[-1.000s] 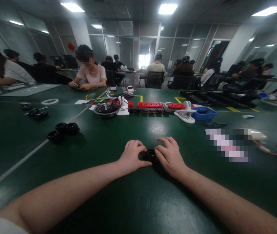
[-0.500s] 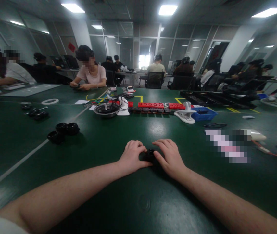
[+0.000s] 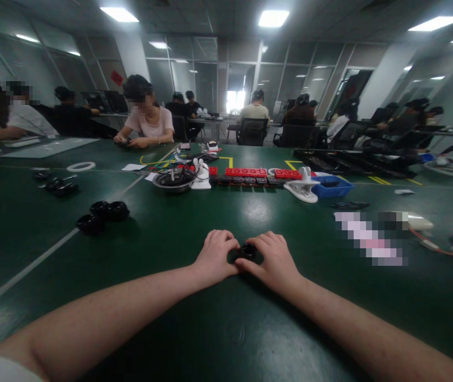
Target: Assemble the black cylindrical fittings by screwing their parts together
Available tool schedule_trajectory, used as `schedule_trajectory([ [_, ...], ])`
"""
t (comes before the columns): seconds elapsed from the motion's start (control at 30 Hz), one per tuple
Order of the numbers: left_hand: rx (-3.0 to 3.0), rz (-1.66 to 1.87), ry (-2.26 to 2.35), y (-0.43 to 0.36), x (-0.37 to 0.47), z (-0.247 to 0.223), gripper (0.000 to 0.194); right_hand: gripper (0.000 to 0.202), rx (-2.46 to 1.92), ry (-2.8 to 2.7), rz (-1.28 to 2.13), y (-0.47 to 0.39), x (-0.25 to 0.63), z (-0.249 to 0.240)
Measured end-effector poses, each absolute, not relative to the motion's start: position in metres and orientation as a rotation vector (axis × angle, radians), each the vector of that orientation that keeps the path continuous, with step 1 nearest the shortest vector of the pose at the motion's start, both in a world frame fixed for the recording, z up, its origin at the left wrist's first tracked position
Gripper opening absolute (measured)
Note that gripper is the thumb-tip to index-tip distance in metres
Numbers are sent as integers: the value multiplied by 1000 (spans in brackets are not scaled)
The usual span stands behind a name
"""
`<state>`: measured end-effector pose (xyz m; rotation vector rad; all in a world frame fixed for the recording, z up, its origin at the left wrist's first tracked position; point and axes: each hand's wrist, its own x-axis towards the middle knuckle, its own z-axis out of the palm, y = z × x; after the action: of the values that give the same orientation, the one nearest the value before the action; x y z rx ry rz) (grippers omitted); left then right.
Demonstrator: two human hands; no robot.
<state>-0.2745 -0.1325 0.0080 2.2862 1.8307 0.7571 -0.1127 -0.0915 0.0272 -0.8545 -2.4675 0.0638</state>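
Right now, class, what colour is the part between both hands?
The part is black, clearest in head view.

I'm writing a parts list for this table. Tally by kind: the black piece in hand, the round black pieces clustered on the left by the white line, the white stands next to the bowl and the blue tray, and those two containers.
Held black piece, partly hidden: 1
Round black pieces: 3
White stands: 2
Metal bowl: 1
Blue tray: 1
Total: 8

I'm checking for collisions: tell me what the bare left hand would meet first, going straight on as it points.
Probably the bare right hand, curled opposite it around the small round glossy black part that the left hand also seems to hold; dark shading leaves contact unclear.
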Motion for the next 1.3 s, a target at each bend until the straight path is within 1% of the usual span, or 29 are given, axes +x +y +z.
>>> schedule_trajectory([
  [0.13,2284,773,1830,-134,-274,9,27,28,-853,-2472,71,-92,-113,27],
  [0.67,2290,790,1833,-133,-275,6,21,24,-833,-2560,54,-97,-115,31],
  [0.87,2308,774,1840,-133,-274,6,21,31,-772,-2561,88,-99,-115,30],
  [1.07,2265,766,1834,-132,-275,7,28,40,-664,-2586,163,-101,-115,35],
  [1.3,2263,785,1833,-133,-274,7,33,43,-598,-2592,269,-102,-115,36],
])
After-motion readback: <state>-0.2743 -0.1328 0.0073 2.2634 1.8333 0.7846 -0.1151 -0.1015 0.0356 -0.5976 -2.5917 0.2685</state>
